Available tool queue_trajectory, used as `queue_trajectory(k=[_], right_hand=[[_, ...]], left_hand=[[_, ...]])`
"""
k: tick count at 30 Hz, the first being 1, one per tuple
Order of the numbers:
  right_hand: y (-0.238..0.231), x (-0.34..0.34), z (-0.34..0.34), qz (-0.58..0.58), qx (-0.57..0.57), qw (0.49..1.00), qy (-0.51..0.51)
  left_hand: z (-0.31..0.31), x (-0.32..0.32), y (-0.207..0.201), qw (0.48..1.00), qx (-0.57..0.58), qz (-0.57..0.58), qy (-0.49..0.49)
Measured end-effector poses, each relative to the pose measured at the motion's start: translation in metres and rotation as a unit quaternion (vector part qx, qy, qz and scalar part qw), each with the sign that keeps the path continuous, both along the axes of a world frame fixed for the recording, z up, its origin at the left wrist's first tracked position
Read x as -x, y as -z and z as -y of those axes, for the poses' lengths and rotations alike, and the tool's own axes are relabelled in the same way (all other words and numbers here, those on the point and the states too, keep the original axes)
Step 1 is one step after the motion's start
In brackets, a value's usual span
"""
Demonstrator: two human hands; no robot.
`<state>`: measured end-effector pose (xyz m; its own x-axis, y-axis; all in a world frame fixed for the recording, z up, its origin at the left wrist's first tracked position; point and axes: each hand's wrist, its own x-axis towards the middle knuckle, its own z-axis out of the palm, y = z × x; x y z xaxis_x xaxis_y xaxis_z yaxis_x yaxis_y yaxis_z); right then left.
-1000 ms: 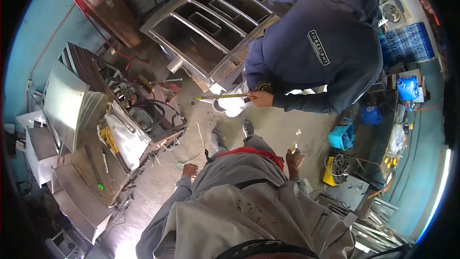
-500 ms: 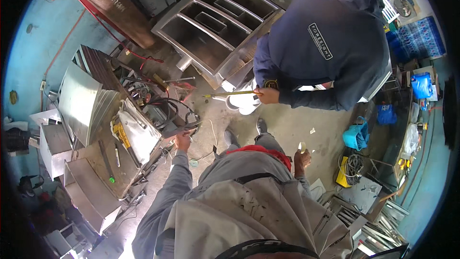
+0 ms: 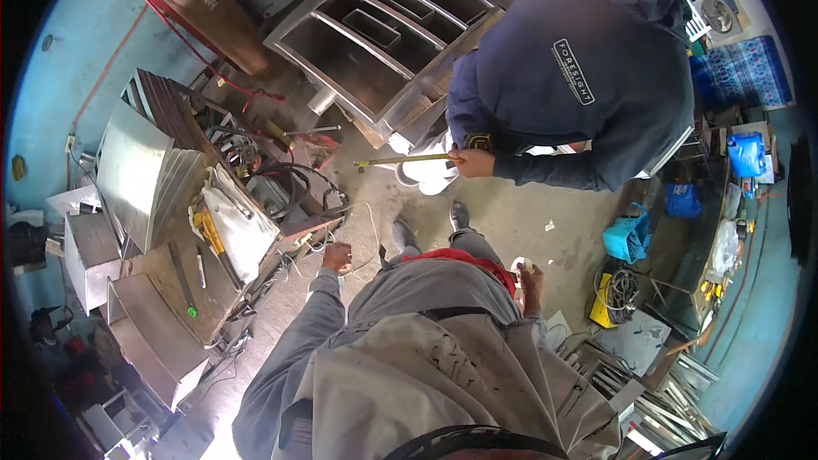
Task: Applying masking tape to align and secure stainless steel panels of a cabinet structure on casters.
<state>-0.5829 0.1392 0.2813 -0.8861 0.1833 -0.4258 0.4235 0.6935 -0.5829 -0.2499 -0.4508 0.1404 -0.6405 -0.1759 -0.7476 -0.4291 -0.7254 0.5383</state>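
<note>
My left hand hangs beside my waist, just off the right edge of the cluttered workbench. Its fingers are curled in, and nothing shows in them. At my other side, my right hand is closed on a pale roll of tape, whose ring shape shows past the fingers. Ahead of me a co-worker in a dark hooded top bends forward. One of their hands holds an extended tape measure; the other rests on the far rim of a large metal sink unit with several compartments.
On the left bench lie curved sheet-metal panels, a yellow tool and coiled black cables. A gas cylinder leans at the back left. To the right are a light-blue bucket, a yellow machine and metal offcuts.
My left hand has come away from the bench edge toward my body. The tape roll in my right hand has turned to show its ring. The co-worker's tape measure has swung slightly left.
</note>
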Motion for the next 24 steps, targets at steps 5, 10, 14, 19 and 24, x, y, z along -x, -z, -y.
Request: queue_trajectory(k=[5,10,14,19,24], right_hand=[[-0.004,-0.002,0.021,0.141,0.272,0.952,0.013],[0.009,0.001,0.022,0.118,0.154,0.971,-0.140],[0.012,0.006,0.009,0.043,0.055,0.964,-0.259],[-0.015,0.004,0.036,0.161,0.082,0.973,-0.144],[-0.041,0.007,0.035,0.106,0.010,0.970,-0.218]], left_hand=[[0.014,0.001,0.007,0.999,0.023,0.017,-0.047],[0.011,-0.007,-0.007,0.993,0.071,0.058,-0.076],[-0.010,-0.009,-0.001,0.991,0.060,0.112,-0.035],[0.035,-0.004,0.031,0.993,-0.095,-0.060,-0.044],[0.105,0.167,-0.080,0.873,0.487,-0.020,0.011]])
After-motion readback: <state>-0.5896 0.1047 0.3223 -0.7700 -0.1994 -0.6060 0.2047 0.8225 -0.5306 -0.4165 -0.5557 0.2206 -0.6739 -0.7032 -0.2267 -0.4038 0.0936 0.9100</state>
